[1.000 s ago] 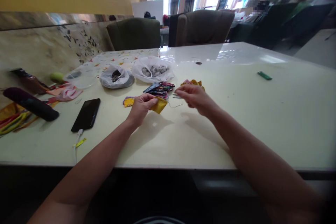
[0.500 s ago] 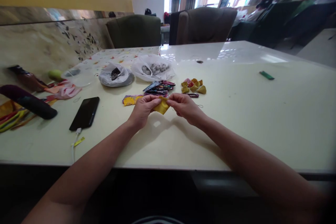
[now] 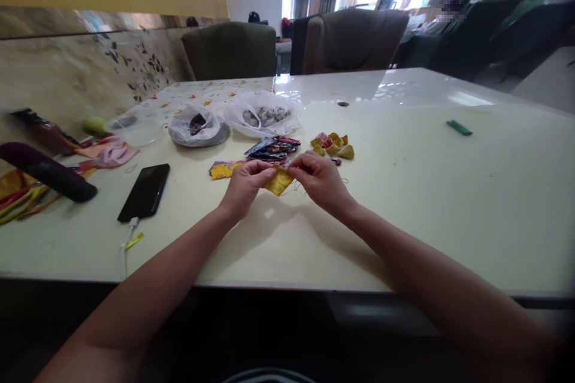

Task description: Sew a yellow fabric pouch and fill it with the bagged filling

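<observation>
the left hand (image 3: pixel 242 190) has its grip closed, thumb against fingers, on one upper corner of a small yellow cloth (image 3: pixel 278 182). the right hand (image 3: pixel 324 184) has a narrow grip too, its fingertips pinching the opposite upper corner. the cloth hangs between them, above the counter (image 3: pixel 440 209), with a point turned down. a fine thread (image 3: pixel 297 189) loops loosely beside it, under the right fingers; whether those fingers also hold a needle, i cannot tell.

as i judge it, the step in hand is close fingertip work along the cloth's upper edge. a next move from here would call for a steady left pinch, small right-hand motions, and the thread loops clear of the fingers.

just beyond the hands sits a pile of patterned fabric (image 3: pixel 272 148), with a yellow and purple piece (image 3: pixel 221 170) by the left hand. past the right hand lie small folded pieces (image 3: pixel 345 152), mostly mustard, some red or pink. farther back stand two plastic bags, the left bag (image 3: pixel 182 131) with something dark inside, the right bag (image 3: pixel 236 121) with greyish lumps.

out to the left are a black phone (image 3: pixel 144 191) on a white cable (image 3: pixel 123 251) and, beyond it, a pink cloth (image 3: pixel 114 154). well apart to the right lies a small green object (image 3: pixel 459 127). chairs (image 3: pixel 229 48) stand behind the far edge.
</observation>
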{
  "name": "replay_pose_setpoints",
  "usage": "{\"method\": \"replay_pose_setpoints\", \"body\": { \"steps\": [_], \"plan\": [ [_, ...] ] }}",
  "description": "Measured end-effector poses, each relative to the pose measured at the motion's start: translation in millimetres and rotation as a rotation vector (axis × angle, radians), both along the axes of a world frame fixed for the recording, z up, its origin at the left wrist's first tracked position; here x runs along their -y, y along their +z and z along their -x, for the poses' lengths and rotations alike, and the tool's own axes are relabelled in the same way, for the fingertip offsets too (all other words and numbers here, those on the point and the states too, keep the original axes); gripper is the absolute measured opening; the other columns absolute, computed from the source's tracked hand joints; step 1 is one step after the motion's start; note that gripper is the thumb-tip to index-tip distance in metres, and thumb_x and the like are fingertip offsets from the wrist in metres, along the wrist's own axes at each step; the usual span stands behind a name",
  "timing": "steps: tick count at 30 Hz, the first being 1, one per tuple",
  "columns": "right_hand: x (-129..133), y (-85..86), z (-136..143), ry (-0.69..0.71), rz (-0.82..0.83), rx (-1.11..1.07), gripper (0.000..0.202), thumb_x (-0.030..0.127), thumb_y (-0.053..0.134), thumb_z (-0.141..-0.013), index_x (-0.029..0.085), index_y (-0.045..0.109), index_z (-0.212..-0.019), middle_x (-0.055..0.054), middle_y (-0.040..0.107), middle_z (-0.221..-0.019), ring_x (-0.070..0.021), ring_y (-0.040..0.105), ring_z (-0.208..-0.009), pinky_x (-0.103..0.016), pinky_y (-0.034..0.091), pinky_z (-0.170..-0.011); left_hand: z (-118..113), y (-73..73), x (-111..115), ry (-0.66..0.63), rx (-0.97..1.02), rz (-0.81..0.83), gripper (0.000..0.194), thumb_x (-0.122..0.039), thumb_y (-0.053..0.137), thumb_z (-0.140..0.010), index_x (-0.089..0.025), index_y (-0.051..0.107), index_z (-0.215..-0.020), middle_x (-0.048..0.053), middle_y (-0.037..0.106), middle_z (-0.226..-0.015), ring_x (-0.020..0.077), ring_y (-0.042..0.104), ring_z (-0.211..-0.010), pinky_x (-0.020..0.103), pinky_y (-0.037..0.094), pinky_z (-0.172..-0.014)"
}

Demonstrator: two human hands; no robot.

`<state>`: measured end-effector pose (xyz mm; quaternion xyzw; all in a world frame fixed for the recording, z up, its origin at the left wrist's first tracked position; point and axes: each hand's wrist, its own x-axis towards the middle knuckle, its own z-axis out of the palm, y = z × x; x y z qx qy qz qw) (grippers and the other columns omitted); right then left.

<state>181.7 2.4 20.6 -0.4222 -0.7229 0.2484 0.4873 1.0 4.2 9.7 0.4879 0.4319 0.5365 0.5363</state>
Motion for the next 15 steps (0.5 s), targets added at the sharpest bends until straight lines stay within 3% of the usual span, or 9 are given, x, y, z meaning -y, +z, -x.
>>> {"method": "replay_pose_setpoints", "body": {
  "steps": [15],
  "plan": [
    [2.2,-0.2,1.6,0.023,0.067,-0.007,0.010,0.022,0.061,-0.083,0.019,0.062,-0.073,-0.001,0.059,-0.068,-0.0146,0.049,-0.066,-0.029,0.037,-0.063,-2.1,1.7,1.6,0.001,0.030,-0.005,0.032,-0.035,0.089,-0.058,-0.014,0.073,-0.076,0.003,0.071,-0.074,0.0132,0.061,-0.068,0.026,0.048,-0.069]
  ]
}}
